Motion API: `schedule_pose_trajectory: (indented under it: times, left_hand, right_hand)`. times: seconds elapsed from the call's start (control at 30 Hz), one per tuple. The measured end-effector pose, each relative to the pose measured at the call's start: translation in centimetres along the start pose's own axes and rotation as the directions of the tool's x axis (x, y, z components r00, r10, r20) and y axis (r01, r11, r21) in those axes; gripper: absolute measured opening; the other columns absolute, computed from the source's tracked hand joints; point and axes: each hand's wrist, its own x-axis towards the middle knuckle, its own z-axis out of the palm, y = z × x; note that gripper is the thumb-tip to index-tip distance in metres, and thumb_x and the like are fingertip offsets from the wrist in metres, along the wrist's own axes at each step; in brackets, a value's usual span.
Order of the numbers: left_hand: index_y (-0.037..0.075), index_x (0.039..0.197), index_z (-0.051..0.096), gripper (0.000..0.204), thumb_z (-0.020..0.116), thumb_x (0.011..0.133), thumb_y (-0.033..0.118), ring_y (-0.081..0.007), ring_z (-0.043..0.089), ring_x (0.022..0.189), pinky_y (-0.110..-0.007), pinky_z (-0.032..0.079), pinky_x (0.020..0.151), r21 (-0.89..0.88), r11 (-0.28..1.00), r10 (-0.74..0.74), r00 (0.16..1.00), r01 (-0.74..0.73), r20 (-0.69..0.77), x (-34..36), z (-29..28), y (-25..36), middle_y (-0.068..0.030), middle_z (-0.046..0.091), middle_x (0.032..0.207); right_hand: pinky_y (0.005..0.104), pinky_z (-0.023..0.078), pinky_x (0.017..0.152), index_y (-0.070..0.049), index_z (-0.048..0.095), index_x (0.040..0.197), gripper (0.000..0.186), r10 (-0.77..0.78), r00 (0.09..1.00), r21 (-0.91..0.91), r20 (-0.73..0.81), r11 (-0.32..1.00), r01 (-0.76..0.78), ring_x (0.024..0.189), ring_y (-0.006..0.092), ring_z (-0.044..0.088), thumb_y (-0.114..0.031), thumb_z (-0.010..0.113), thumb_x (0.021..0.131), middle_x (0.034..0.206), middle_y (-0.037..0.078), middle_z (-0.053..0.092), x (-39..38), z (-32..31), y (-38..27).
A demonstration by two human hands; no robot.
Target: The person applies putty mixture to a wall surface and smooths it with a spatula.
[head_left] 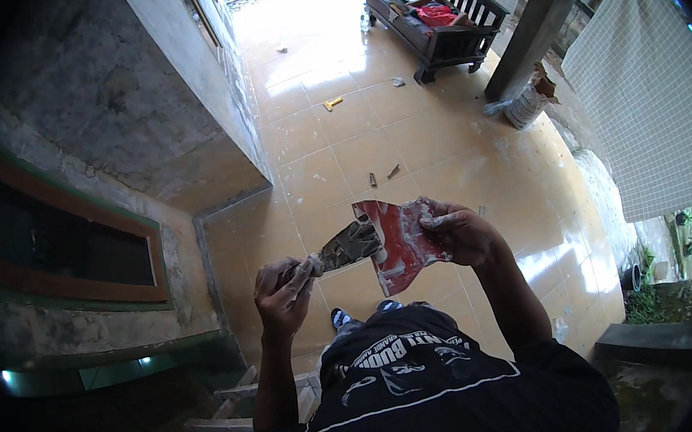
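Observation:
My left hand (285, 293) is closed round the handle of a narrow putty knife (342, 245), whose grey, smeared blade reaches right to the edge of a red flexible scraper (393, 253). My right hand (456, 230) grips that red scraper at its right side, thumb across its face. White paste is caked on the scraper, on the knife and on the fingers of both hands.
A wooden ladder (241, 424) stands at lower left, beside the weathered wall (151, 135) with its framed window. Small tools (333, 103) lie on the tiled floor (308, 170). A dark bench (450, 37) with cloths, a post (515, 29), a bucket (530, 115) and a hanging checked sheet (643, 96) are right.

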Motion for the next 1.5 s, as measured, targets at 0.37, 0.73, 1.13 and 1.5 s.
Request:
schedule_pose_trajectory:
  times: [0.37, 0.73, 1.13, 1.5]
  left_hand:
    - [-0.013, 0.096, 0.058, 0.028, 0.057, 0.086, 0.012, -0.0127, 0.053, 0.048, -0.023, 0.042, 0.042, -0.742, 0.536, -0.525, 0.847, 0.402, 0.08, -3.4, -3.2, 3.1, -0.0153, 0.061, 0.071]
    - [-0.012, 0.095, 0.06, 0.032, 0.057, 0.088, 0.019, -0.0084, 0.047, 0.043, -0.021, 0.032, 0.037, -0.626, 0.482, -0.693, 0.704, 0.613, 0.156, -3.3, -3.2, 6.9, -0.0099, 0.057, 0.064]
    - [-0.013, 0.098, 0.057, 0.037, 0.059, 0.086, 0.022, -0.0109, 0.047, 0.041, -0.022, 0.032, 0.034, -0.748, 0.385, -0.756, 0.65, 0.541, 0.081, -3.3, -4.1, 7.7, -0.0126, 0.056, 0.065]
    - [-0.004, 0.103, 0.063, 0.029, 0.067, 0.074, -0.003, -0.0145, 0.059, 0.075, -0.025, 0.049, 0.063, -0.225, 0.853, -0.522, 0.773, 0.471, -0.36, -4.2, -9.2, 5.7, -0.0122, 0.061, 0.09]
  right_hand:
    - [0.0248, 0.043, 0.052, -0.004, 0.049, 0.112, 0.027, -0.319, 0.936, -0.112, 0.149, 0.935, 0.337, 0.07, 0.0146, 0.058, -0.011, 0.053, 0.086, 0.089, 0.008, 0.058, 2.5, 4.0, -1.9]
    - [0.0212, 0.044, 0.061, 0.001, 0.047, 0.121, 0.032, -0.428, 0.851, -0.378, 0.304, 0.766, 0.52, 0.081, 0.0112, 0.057, -0.009, 0.048, 0.091, 0.101, 0.008, 0.06, 3.9, 8.6, -1.2]
    - [0.0361, 0.043, 0.094, 0.006, 0.047, 0.118, 0.037, -0.298, 0.829, -0.715, 0.474, 0.42, 0.56, 0.114, 0.0271, 0.052, 0.014, 0.038, 0.084, 0.117, 0.019, 0.056, 3.7, 10.7, 1.8]
    - [0.0326, 0.052, 0.081, 0.004, 0.044, 0.119, 0.032, -0.062, 0.944, -0.436, 0.324, 0.876, 0.208, 0.095, 0.0209, 0.061, -0.002, 0.046, 0.088, 0.106, 0.014, 0.058, 7.8, 10.8, 3.7]
